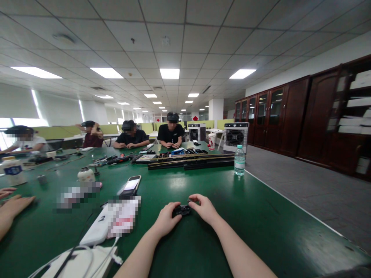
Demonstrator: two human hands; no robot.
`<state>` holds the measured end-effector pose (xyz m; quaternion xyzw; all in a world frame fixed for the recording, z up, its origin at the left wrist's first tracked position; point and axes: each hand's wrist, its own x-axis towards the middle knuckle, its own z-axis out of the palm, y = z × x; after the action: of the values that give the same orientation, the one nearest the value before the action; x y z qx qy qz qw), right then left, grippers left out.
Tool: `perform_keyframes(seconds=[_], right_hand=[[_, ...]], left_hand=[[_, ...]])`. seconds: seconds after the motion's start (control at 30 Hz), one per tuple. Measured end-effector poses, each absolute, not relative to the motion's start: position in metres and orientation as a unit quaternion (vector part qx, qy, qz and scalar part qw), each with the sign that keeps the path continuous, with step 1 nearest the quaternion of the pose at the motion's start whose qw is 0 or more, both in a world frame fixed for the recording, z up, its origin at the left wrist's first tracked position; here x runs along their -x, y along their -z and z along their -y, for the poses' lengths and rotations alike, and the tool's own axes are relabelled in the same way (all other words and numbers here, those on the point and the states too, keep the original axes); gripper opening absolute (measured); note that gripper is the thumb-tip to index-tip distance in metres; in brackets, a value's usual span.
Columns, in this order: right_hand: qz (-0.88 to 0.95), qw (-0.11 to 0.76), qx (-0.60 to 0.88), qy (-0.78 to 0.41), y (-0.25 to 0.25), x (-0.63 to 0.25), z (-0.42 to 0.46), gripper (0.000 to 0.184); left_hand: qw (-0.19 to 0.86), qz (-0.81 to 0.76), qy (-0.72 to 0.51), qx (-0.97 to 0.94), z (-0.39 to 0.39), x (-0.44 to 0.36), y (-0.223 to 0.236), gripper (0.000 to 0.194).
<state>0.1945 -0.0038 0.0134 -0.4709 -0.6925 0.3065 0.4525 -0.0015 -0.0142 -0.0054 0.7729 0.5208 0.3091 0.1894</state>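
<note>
A small black part (pixel 182 210), its exact kind too small to make out, is held just over the green table (pixel 208 247). My left hand (pixel 168 218) grips its left end between thumb and fingers. At the other end, my right hand (pixel 203 207) has thumb and fingertips pinched together close to the part. Something tiny and dark shows at those right fingertips, but I cannot make out what it is.
Left of my hands lie a phone (pixel 132 184), a white power bank (pixel 100 226) marked 2 and a white box (pixel 101 262) with cables. Long black rails (pixel 208 162) and a water bottle (pixel 239 160) stand beyond. Several people sit around; a neighbour's hands (pixel 17 202) rest at left.
</note>
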Motion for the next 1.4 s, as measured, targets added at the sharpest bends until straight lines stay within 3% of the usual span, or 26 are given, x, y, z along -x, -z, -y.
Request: perform_keyframes(seconds=[0.43, 0.77, 1.17, 1.4], right_hand=[[0.757, 0.389, 0.462, -0.249, -0.016, -0.187, 0.015, 0.024], [0.799, 0.269, 0.509, -0.172, -0.019, -0.184, 0.02, 0.022], [0.759, 0.347, 0.484, -0.263, -0.007, -0.193, 0.009, 0.038], [0.746, 0.357, 0.481, -0.29, -0.007, -0.193, 0.009, 0.036]], left_hand=[[0.185, -0.516, -0.313, -0.776, 0.014, 0.002, 0.006, 0.044], [0.184, -0.527, -0.302, -0.773, 0.014, 0.001, 0.005, 0.044], [0.188, -0.524, -0.308, -0.772, 0.013, 0.002, 0.007, 0.044], [0.194, -0.513, -0.328, -0.769, 0.009, 0.004, 0.014, 0.052]])
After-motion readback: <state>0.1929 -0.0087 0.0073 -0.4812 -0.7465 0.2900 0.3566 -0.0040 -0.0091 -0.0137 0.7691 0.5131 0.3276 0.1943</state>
